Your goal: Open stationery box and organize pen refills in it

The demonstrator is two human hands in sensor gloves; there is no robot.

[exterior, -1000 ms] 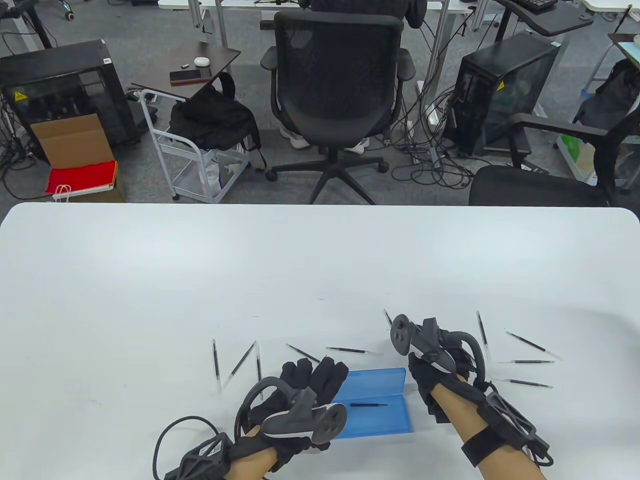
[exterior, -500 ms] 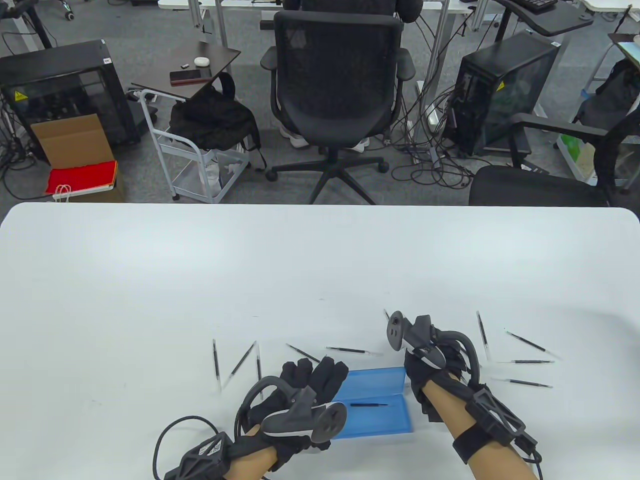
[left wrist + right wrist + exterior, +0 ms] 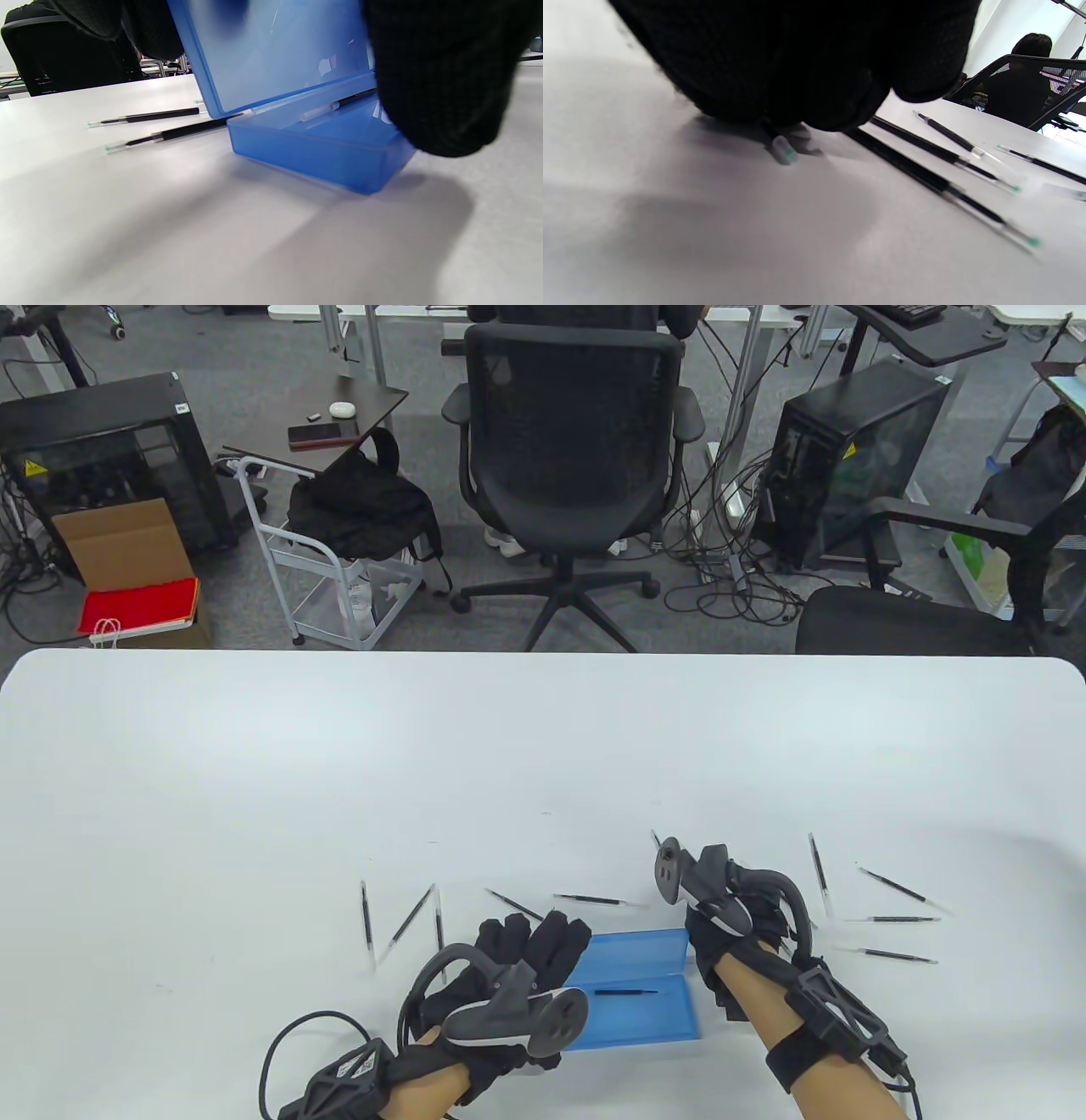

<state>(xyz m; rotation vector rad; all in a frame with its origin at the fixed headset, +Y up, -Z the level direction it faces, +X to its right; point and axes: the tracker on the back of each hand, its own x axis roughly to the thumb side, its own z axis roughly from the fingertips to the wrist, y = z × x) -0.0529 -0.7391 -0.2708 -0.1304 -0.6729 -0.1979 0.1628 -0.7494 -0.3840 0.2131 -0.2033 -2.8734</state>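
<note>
The blue stationery box (image 3: 645,1014) lies open near the table's front edge, its lid (image 3: 275,55) raised, with one pen refill (image 3: 626,991) inside. My left hand (image 3: 534,942) holds the lid's left end, fingers behind it and thumb (image 3: 441,76) in front. Just right of the box, my right hand (image 3: 755,916) is curled down onto the table over a pen refill; only its green-tipped end (image 3: 785,153) shows under the fingers. Loose refills lie left of the box (image 3: 413,914) and right of it (image 3: 891,886).
More refills lie behind the box (image 3: 594,899) and beside my right hand (image 3: 925,178). The white table (image 3: 509,763) stretches far beyond them. Office chairs (image 3: 577,475) and computer cases stand on the floor past its far edge.
My right hand and forearm have shifted slightly left and settled onto the refill. The left hand and the box have not moved.
</note>
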